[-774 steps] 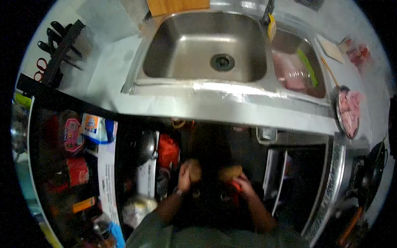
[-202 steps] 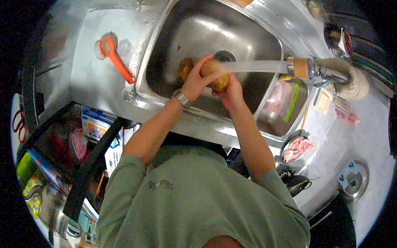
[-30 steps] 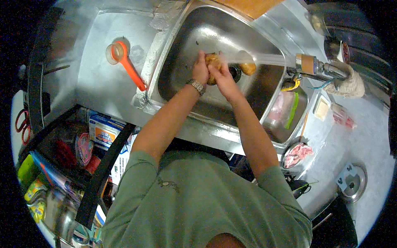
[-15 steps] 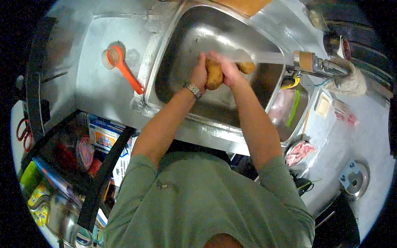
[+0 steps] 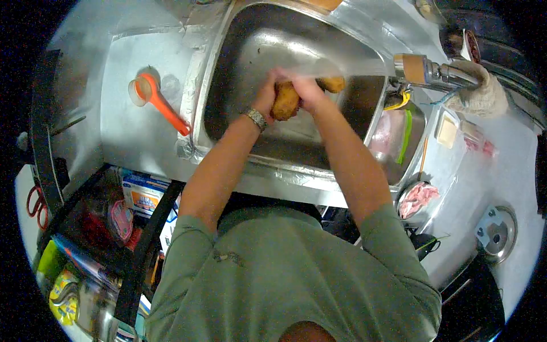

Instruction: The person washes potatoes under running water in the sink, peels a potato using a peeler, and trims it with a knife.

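Note:
Inside the metal sink, both my hands are wrapped around a brown potato. My left hand, below a wristwatch, closes on its left side. On the other side, my right hand grips it with the fingers over the top, partly hidden. A second potato lies in the sink just right of my right hand. From the faucet at the right, a stream of water runs toward my hands.
An orange-handled peeler-like tool or scoop rests on the left counter. Right of the sink are a bagged item with a green seal, a bowl of pink meat and a white tray. A cloth wraps the faucet base.
The whole view has shifted slightly left. The held potato has turned and tilted a little between my hands. Both hands keep their hold under the water.

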Motion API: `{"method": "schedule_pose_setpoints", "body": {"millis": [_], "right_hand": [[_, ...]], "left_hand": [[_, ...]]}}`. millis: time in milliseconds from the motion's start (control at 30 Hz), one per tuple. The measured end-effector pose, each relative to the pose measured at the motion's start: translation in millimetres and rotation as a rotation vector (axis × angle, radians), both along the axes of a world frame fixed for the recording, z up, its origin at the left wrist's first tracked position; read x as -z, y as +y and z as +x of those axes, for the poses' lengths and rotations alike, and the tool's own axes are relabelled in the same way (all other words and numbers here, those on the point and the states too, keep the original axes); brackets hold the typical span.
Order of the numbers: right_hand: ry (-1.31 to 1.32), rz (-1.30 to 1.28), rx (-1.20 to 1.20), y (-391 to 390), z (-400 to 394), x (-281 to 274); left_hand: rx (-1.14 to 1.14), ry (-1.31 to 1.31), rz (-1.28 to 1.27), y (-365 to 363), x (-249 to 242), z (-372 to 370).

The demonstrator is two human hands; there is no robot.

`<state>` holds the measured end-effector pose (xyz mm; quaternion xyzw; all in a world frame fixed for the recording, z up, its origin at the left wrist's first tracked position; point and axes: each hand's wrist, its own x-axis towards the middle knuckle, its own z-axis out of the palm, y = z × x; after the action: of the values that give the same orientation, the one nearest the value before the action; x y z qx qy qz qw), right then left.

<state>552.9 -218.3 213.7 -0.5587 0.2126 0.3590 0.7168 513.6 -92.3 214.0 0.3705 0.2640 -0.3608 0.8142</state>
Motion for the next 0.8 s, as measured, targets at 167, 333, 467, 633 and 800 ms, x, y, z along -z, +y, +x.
{"method": "schedule_pose_setpoints", "body": {"millis": [167, 333, 467, 633, 800], "right_hand": [[-0.640, -0.287, 0.036, 22.3, -34.5, -47.6], [-0.498, -0.292, -0.068, -0.6, -23.1, -10.5], [-0.220, -0.279, 0.313, -4.7, -15.9, 31.4], [-0.182, -0.251, 0.404, 3.6, -9.9, 37.7], [-0.052, -0.153, 0.451, 5.8, -30.5, 0.5]], "left_hand": [[-0.079, 0.068, -0.137, 8.7, -1.8, 4.7], [-0.146, 0.081, -0.180, -2.3, -10.1, 5.6], [-0.114, 0.014, -0.172, -6.3, -25.6, 4.4], [-0.128, -0.111, -0.023, 0.6, -32.0, -10.7], [-0.157, -0.498, 0.665, 1.9, -28.8, -11.8]]}}
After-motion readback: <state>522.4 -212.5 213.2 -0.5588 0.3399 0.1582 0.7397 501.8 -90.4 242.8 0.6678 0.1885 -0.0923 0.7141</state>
